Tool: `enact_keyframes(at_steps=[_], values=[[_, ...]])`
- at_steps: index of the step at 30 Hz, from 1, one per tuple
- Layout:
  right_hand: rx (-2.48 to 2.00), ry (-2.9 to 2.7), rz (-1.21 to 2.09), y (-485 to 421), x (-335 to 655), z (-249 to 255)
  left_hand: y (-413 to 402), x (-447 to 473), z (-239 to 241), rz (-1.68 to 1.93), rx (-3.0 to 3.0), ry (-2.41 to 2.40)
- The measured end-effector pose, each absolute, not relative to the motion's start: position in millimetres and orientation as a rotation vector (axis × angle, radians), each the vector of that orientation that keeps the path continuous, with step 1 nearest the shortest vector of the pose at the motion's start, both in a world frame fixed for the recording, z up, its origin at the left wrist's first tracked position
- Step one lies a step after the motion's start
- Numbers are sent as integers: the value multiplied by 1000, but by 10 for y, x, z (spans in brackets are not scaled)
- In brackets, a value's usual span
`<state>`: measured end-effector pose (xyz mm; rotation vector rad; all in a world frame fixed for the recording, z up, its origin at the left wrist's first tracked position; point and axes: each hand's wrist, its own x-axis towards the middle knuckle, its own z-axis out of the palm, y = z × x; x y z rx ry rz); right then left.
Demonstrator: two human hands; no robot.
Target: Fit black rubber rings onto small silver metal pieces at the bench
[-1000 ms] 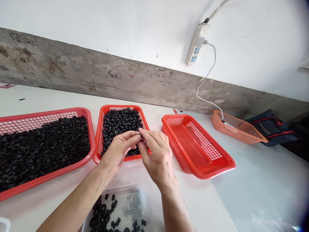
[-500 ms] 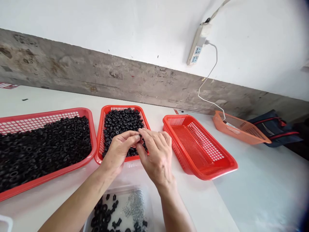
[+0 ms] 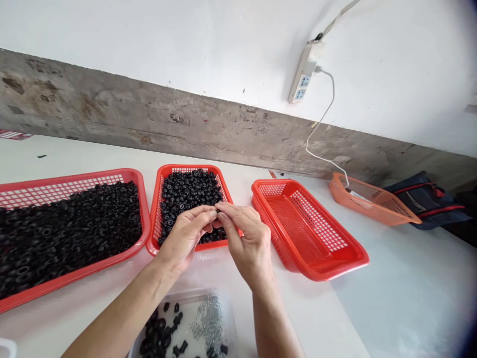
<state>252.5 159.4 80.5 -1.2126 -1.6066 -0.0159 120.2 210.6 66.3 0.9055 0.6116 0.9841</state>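
My left hand and my right hand meet above the front edge of the middle red basket. Both are closed, fingertips pinched together around a small black part, mostly hidden by the fingers. Round black pieces with holes fill the basket beneath. Closer to me, below my wrists, a clear plastic tray holds black rubber-like parts on its left and many tiny shiny clear or metallic pieces on its right.
At left, a larger red basket is heaped with small black rings. Stacked red baskets stand right of my hands. Farther right are an orange basket and a dark bag. A power strip hangs on the wall, its white cable running down.
My right hand has shifted slightly right and down, and its fingers have turned a little around the small part. The fingertips of both hands stay together.
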Motion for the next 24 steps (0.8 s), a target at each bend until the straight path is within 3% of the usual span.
enact_keyframes(at_steps=[5,11,24], values=[[-1252,-1518,84,1599,2489,792,2108,1226,636,1016,950,639],[-1342,-1669,-263,1570,2422,795,2115,1226,650,1143,972,702],[-1339,-1679,-603,1700,2338,629,2057,1252,718,1067,833,634]])
